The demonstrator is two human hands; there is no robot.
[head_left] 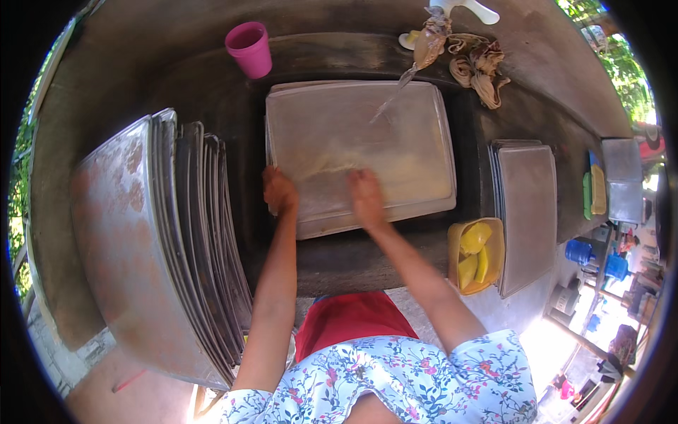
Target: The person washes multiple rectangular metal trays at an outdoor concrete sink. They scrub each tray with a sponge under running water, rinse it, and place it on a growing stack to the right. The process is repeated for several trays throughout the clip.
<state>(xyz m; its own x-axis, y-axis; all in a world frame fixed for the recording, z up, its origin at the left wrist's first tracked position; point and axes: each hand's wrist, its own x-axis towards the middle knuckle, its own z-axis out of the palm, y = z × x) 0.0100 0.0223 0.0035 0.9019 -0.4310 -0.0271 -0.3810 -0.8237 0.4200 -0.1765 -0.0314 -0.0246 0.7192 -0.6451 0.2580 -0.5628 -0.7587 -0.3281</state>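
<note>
- Blur softens left hand [282, 191] at edge of tray [360, 120], right hand [366, 198] atop it; finger spread I cannot tell.
- Dark surface [471, 169] separates tray from right stack [526, 219].

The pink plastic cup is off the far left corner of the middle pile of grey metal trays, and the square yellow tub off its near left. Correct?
Wrong side: the head view shows the yellow tub off the near right corner of the middle pile of grey metal trays. The pink cup is as you say.

Pink cup [251, 56], crumpled tan cloth [487, 79], blue jugs [578, 251], green foliage [626, 53]
</note>
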